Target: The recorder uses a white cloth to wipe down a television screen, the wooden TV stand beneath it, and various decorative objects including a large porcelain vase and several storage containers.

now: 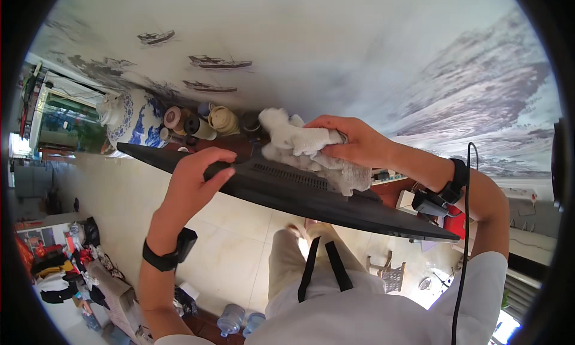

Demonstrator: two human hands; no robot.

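Observation:
A thin black flat-screen television (pixel 287 196) stretches across the middle, seen from above, with a slotted vent on its back. My left hand (pixel 200 172) grips the television's upper edge left of the vent, its fingers bent over the edge and its thumb apart from them. My right hand (pixel 353 142) is closed on a crumpled white cloth (pixel 305 142), greyish in places. The cloth lies against the back of the television and covers part of the vent. Some of my right fingers are hidden in its folds.
Behind the television, along a painted wall, stand a blue-and-white porcelain vase (pixel 136 118), a cream container (pixel 223 121) and several jars. A black cable (pixel 465 249) hangs at the right. A red object (pixel 456 222) sits near the television's right end. Water jugs (pixel 231 319) stand below.

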